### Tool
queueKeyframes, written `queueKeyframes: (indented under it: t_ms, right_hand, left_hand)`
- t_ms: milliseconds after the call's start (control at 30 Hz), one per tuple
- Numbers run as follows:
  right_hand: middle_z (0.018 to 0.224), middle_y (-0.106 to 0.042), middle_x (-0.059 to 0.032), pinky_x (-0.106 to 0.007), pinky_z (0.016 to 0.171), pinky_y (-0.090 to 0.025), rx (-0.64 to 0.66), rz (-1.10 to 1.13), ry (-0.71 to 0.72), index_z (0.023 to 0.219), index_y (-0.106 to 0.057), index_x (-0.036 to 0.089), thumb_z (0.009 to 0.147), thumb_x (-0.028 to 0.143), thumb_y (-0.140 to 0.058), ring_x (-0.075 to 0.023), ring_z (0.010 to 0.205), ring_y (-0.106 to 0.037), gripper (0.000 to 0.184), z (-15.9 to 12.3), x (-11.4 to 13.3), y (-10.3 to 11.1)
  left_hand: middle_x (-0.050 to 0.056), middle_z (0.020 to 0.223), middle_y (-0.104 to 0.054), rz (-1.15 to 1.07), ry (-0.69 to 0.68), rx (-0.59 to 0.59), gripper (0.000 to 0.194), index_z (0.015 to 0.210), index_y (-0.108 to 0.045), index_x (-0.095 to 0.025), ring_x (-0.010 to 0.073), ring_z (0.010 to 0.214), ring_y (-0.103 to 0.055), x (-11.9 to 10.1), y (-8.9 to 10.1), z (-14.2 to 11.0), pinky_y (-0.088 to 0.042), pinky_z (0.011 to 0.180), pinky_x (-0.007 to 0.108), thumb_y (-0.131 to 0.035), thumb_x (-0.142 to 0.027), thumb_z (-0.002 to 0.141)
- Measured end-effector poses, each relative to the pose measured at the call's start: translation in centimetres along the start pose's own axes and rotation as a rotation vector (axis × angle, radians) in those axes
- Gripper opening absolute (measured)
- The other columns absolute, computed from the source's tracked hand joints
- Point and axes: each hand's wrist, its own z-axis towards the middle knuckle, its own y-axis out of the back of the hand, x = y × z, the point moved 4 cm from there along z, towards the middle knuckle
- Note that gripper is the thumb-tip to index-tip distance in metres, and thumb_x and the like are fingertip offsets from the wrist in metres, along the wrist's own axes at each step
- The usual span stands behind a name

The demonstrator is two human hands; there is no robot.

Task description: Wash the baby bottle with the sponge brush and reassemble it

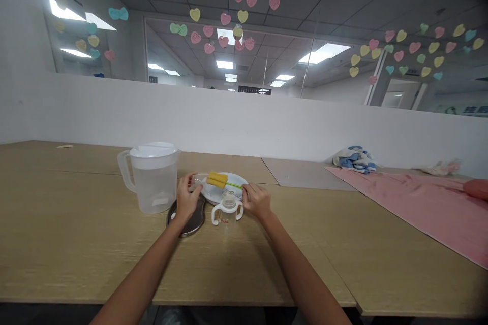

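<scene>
Forearms: two bare forearms (141, 279) rising from the bottom edge toward frame centre.
Surface: light wood-grain desk (76, 244) across the lower frame; wrinkled pink cloth (412, 208) at right.
Backdrop: white partition (244, 122) behind the desk; pastel paper hearts (224, 19) hanging above centre.
Vessel: clear plastic pitcher (152, 185) with white lid, left of centre.
Dishes: white oval plate (224, 190) at centre; dark oval tray (188, 223) under the left hand.
Left hand (186, 198): fingers curled, grasping a clear plastic bottle (198, 180) above the plate.
Right hand (256, 200): pinching a green-handled yellow sponge brush (217, 180), its sponge head touching the bottle's end.
Foreground: clear two-handled cup (227, 208) with white grips, between the hands.
</scene>
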Motion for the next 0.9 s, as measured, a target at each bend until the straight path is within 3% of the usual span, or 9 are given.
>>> queueKeyframes:
  t_ms: [167, 367, 633, 900]
  right_hand:
    - [0.072, -0.065, -0.0045, -0.024, 0.061, -0.032, -0.02, -0.015, -0.098, 0.084, -0.066, 0.017, 0.085, 0.02, -0.039, -0.0137, 0.064, -0.055, 0.027, 0.3, -0.4, 0.4]
    - [0.072, -0.066, -0.004, -0.023, 0.061, -0.032, -0.042, -0.027, -0.144, 0.084, -0.066, 0.017, 0.085, 0.02, -0.039, -0.013, 0.064, -0.055, 0.027, 0.2, -0.9, 0.3]
    - [0.066, -0.063, -0.0013, -0.023, 0.057, -0.029, -0.152, -0.009, -0.102, 0.076, -0.065, 0.018, 0.08, 0.018, -0.045, -0.0107, 0.057, -0.051, 0.021, 0.0, -1.2, 0.0]
    - [0.071, -0.067, -0.0017, -0.022, 0.054, -0.028, 0.077, 0.029, -0.237, 0.078, -0.067, 0.018, 0.077, 0.02, -0.047, -0.0117, 0.062, -0.057, 0.02, 0.0, -1.9, -0.7]
  left_hand:
    - [0.005, 0.095, -0.062, 0.126, 0.102, 0.035, 0.036, 0.097, -0.058, -0.017, 0.0171, 0.088, -0.057, 1.5, 1.0, 1.0, -0.046, 0.078, 0.027, -0.029, -0.02, 0.077]
    - [0.006, 0.087, -0.066, 0.3, 0.083, 0.223, 0.03, 0.083, -0.064, -0.019, 0.0198, 0.083, -0.059, 1.8, 0.5, 0.7, -0.043, 0.074, 0.029, -0.035, -0.029, 0.079]
    - [0.009, 0.09, -0.067, 0.579, 0.095, 0.401, 0.035, 0.108, -0.056, -0.017, 0.0251, 0.09, -0.059, 1.9, -0.1, 0.0, -0.041, 0.076, 0.033, -0.042, -0.03, 0.079]
    - [0.017, 0.108, -0.062, 0.718, 0.127, 0.45, 0.046, 0.119, -0.048, -0.011, 0.0317, 0.107, -0.054, 1.5, -0.4, -0.6, -0.039, 0.084, 0.039, -0.042, -0.031, 0.078]
